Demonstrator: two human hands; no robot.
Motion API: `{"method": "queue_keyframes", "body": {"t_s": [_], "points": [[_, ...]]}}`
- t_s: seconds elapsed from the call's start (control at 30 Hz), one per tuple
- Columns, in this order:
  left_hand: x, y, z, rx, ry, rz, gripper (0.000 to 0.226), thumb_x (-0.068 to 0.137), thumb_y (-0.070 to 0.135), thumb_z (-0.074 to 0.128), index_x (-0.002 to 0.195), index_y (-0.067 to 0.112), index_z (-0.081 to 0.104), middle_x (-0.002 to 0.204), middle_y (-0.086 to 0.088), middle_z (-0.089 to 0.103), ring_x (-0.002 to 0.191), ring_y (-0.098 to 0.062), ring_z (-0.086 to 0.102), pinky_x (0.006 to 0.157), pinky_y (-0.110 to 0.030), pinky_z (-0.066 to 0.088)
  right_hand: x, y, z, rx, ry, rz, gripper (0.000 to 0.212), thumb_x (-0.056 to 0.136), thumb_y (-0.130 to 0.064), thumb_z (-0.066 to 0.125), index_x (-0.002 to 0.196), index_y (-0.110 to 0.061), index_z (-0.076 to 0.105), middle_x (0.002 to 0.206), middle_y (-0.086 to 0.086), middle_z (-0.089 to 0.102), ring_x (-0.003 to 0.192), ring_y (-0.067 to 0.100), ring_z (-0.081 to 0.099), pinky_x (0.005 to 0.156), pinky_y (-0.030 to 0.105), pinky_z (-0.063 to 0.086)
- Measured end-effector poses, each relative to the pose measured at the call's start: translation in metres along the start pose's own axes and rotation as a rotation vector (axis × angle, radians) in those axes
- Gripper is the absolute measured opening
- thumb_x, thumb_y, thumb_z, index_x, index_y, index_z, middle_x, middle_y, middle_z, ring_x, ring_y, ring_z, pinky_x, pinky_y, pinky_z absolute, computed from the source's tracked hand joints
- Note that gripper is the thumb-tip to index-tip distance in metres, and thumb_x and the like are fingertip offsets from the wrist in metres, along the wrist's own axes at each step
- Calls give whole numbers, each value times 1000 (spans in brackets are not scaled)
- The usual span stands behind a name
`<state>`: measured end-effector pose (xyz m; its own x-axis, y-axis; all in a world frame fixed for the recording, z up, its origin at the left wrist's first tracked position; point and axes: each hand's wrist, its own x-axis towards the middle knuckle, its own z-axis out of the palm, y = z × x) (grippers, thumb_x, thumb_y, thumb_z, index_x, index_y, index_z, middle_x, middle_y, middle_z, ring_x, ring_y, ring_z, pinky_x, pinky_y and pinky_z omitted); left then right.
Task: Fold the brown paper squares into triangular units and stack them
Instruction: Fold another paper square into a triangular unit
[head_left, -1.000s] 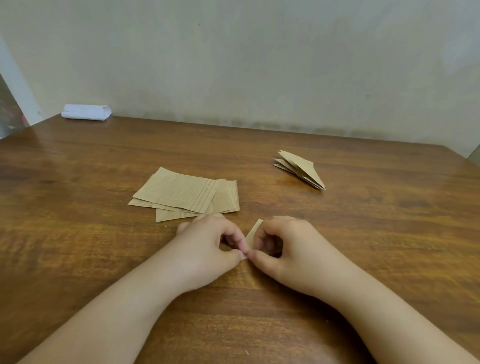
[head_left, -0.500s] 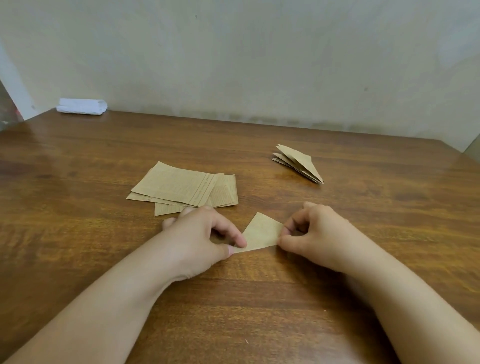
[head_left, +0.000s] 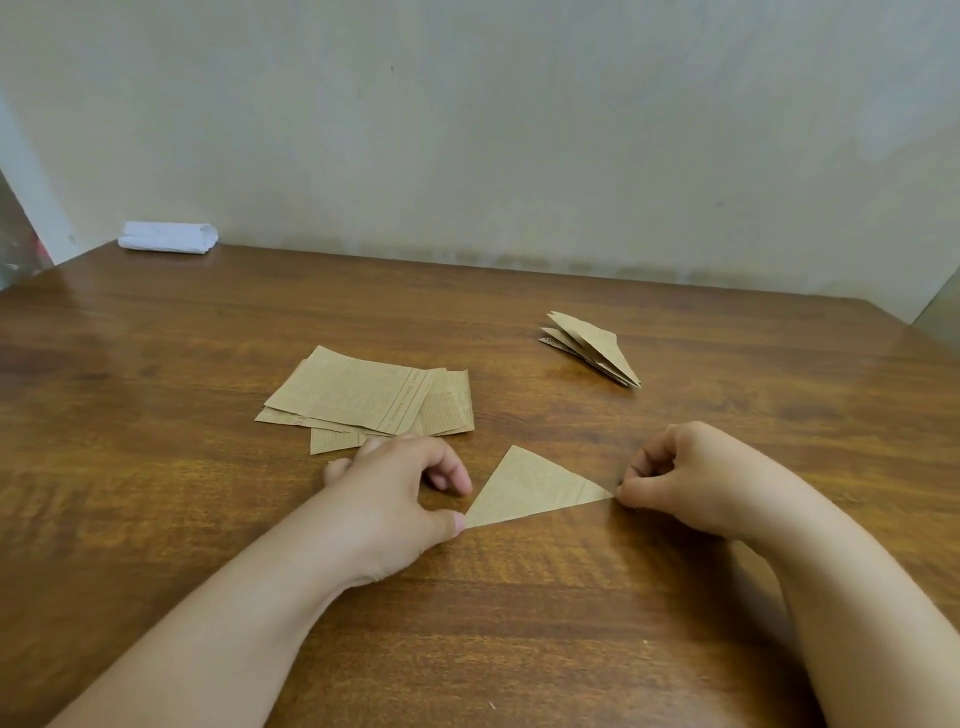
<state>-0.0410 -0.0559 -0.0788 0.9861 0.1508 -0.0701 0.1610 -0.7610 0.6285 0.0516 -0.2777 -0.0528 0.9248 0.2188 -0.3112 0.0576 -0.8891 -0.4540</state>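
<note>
A brown paper triangle (head_left: 530, 488) lies flat on the wooden table (head_left: 519, 623) between my hands. My left hand (head_left: 395, 493) has curled fingers, and its thumb tip holds down the triangle's left corner. My right hand (head_left: 696, 478), also curled, pinches the right corner with thumb and forefinger. A loose pile of flat brown paper squares (head_left: 358, 395) sits just beyond my left hand. Folded triangular units (head_left: 592, 348) are stacked farther back on the right.
A rolled white cloth (head_left: 169, 237) lies at the table's far left corner against the pale wall. The table's right edge runs off at the far right.
My hands were together on the folded paper. The right hand has slid rightward along the paper's near edge to its right corner, and the triangle now lies flat and fully in view.
</note>
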Motion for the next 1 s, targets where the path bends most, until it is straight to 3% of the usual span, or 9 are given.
{"method": "queue_keyframes", "body": {"t_s": [0.07, 0.17, 0.33, 0.53, 0.63, 0.73, 0.83, 0.93, 1.0], "points": [[-1, 0, 0, -2, 1, 1, 16, 83, 30, 70, 89, 39, 58, 98, 22, 49, 106, 1, 40, 101, -28, 30, 2, 4, -1, -2, 65, -22, 12, 83, -31, 68, 75, -23, 69, 68, -7, 67, 70, 11, 61, 81, 34, 50], [-1, 0, 0, -1, 2, 11, 17, 84, 31, 69, 91, 41, 56, 99, 23, 49, 107, 2, 38, 99, -26, 27, 0, -2, 8, 69, 201, -135, 13, 86, -42, 64, 81, -30, 63, 85, -8, 60, 76, 6, 56, 63, 22, 45], [2, 0, 2, 29, 40, 35, 17, 87, 34, 64, 99, 42, 55, 104, 24, 49, 106, 4, 38, 99, -25, 25, -2, -18, 27, -10, 110, -247, 17, 86, -46, 62, 79, -32, 56, 87, -14, 52, 73, 1, 49, 56, 16, 35], [7, 0, 7, 38, 171, 136, 15, 87, 34, 65, 93, 41, 52, 98, 21, 50, 90, 6, 45, 94, -21, 36, -5, -15, 20, 325, 85, -275, 13, 86, -23, 68, 88, -29, 56, 73, -5, 71, 63, 6, 61, 63, 25, 50], [10, -4, 4, -65, 281, 183, 17, 87, 26, 65, 86, 39, 54, 92, 17, 52, 86, 3, 49, 73, -6, 37, 0, -11, 12, 710, 261, -298, 11, 87, -4, 64, 87, -15, 64, 65, 0, 69, 63, 12, 63, 65, 25, 54], [16, -8, 3, -87, 409, 219, 25, 86, 18, 65, 79, 38, 53, 88, 16, 51, 85, 5, 47, 67, -2, 34, 23, -9, -6, 859, 406, -231, 12, 89, -2, 62, 88, -12, 68, 76, 4, 72, 71, 11, 69, 69, 18, 56], [20, -9, 2, -84, 463, 223, 27, 86, 14, 65, 78, 37, 53, 88, 16, 51, 82, 2, 48, 66, -4, 34, 59, -11, -20, 818, 447, -198, 14, 90, -4, 61, 97, -14, 67, 83, 7, 73, 72, 11, 69, 78, 30, 57], [23, -11, 1, -89, 466, 206, 27, 86, 14, 65, 77, 37, 53, 88, 16, 52, 81, 0, 49, 65, -7, 34, 93, -11, -21, 572, 466, -111, 20, 90, -10, 62, 106, -20, 67, 106, 4, 63, 74, 10, 64, 61, 21, 49], [24, -13, 2, -88, 470, 192, 28, 85, 14, 65, 75, 37, 53, 87, 15, 52, 81, 0, 49, 65, -8, 35, 110, -10, -15, 332, 430, -59, 21, 91, -17, 58, 108, -25, 66, 114, 0, 55, 84, 15, 61, 68, 23, 48]]}}
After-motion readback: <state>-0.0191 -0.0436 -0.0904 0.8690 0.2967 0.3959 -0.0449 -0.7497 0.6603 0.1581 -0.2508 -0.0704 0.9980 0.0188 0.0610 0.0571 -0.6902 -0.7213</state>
